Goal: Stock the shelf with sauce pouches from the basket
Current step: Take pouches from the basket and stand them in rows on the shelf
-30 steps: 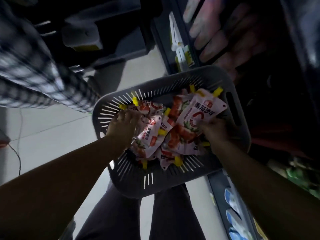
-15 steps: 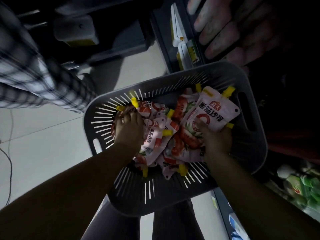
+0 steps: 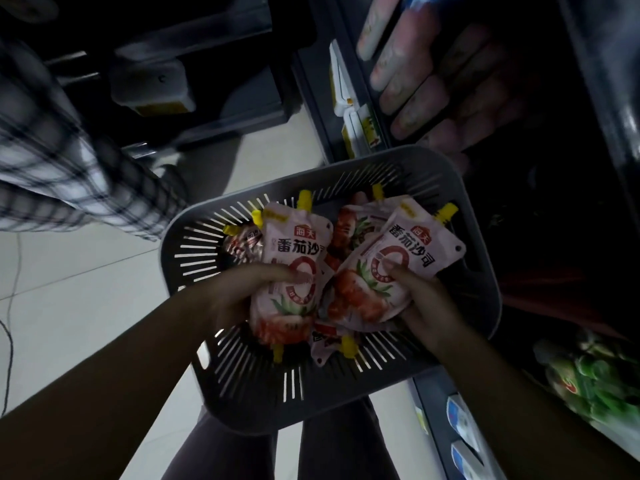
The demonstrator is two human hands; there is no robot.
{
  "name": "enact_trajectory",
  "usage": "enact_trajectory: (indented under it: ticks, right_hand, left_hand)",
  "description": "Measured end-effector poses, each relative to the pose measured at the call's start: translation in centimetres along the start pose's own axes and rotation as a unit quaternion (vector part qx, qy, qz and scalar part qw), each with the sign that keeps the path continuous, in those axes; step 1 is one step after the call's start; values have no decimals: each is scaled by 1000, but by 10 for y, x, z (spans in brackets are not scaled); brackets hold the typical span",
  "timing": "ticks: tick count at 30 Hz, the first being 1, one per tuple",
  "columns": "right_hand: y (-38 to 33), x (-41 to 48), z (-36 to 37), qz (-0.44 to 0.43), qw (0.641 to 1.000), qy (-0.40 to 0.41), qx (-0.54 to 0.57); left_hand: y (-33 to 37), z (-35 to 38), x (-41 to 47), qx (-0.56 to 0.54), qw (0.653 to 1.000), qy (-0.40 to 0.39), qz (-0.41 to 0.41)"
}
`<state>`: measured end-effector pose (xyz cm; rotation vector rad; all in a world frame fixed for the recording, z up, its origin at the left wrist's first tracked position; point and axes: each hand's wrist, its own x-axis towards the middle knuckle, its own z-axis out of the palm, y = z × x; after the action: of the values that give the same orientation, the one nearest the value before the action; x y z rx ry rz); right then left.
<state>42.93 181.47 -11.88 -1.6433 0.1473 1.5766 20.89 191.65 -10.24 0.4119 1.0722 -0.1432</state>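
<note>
Over the grey slotted basket (image 3: 242, 403), just beside the dark shelf (image 3: 320, 109) at the right: sauce pouches, two in hand, the remainder loose below.

Item 1, left pouch (image 3: 294, 258). Gripped by the left hand (image 3: 232, 296) around its lower half, one digit pressed across the printed front, cap end pointing away from the person.

Item 2, right pouch (image 3: 405, 258). Gripped likewise by the right hand (image 3: 429, 306), tilted toward the shelf side, its foot overlapping the spare pouches (image 3: 349, 230) in the basket.

Handling, as judged. Soft film bags with a filling that likely shifts and sags; probably light enough for one hand each. The surface looks glossy (so possibly slick under a loose grip). The best hold seems to be the full lower body, as now, or the stiffer neck under the cap; hard squeezing near the spout looks unwise.

Appearance. Pale pink-white film, a bold red ring at centre, tomatoes with green leaves at the foot, dark lettering under a small red badge, a yellow screw cap (image 3: 305, 199) at one top corner.

Also noted: green packets (image 3: 595, 382) on a lower shelf level, blurred.
</note>
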Motion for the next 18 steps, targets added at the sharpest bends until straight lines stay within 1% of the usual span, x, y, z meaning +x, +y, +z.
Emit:
enact_trajectory:
  ticks: [3,9,14,15,18]
  right_hand:
    - [-6,-8,-6,-5,999,-32,-26]
    - [-20,-26,-11,-7,993,-70,-91]
    - [-45,-51,-4,-20,990,-112,-81]
    - [-52,-56,-2,-26,989,-120,-83]
    - [-80,-72,8,-73,981,-147,-100]
  left_hand:
    - [2,15,-6,-24,999,9,37]
    - [0,33,-16,-53,995,30,80]
    - [11,54,-45,-87,981,65,161]
    - [15,58,-53,-90,977,64,181]
    - [30,70,-78,-96,965,10,243]
